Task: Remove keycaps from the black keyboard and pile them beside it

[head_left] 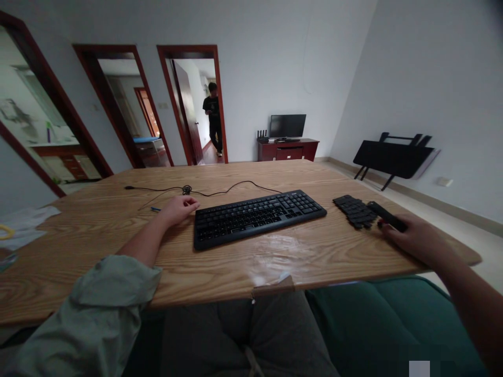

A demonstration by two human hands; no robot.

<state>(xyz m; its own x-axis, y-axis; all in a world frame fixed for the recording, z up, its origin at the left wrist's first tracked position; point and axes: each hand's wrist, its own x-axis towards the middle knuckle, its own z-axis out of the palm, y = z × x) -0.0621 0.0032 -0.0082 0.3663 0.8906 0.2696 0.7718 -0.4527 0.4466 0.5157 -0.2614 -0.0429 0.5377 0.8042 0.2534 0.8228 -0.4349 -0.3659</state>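
A black keyboard (259, 217) lies at a slant on the wooden table. My left hand (181, 208) rests by its upper left corner, thumb and fingers curled together; whether they pinch something I cannot make out. A small blue item (155, 209) shows just behind that wrist. At the right, my right hand (412, 238) is closed around a long, flat black object (387, 215), whose far end points toward the keyboard. That end reaches the edge of a cluster of small black pieces, like keycaps (353, 211), laid close together on the table.
A thin black cable (220, 192) with a coiled knot runs behind the keyboard. White sheets (27, 225) and a yellow ring-shaped item (6, 232) lie at the far left. Tape covers part of the table's front edge (275, 287). A person (214, 118) stands in a doorway.
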